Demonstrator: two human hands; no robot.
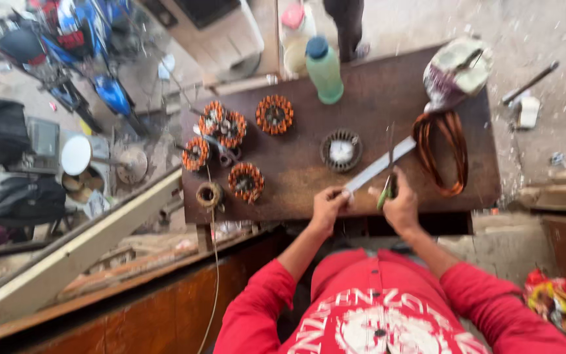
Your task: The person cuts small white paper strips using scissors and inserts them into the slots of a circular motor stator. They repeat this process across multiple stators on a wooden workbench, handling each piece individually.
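Head view showed my left hand (327, 204) pinching the near end of a long pale strip (380, 167) flat on the table (296, 164), steadying it, while my right hand (401, 206) gripped a green-handled tool (386, 190) against its edge.

- The scene is lit by soft, even daylight; no hard shadows are cast on the brown table (296, 177).
- The pale ground at the upper right is slightly washed out.
- Wide-angle distortion is seen at the edges, where straight lines are bent.
- Mild softness is noted throughout; the blue motorcycle (93, 52) is blurred.
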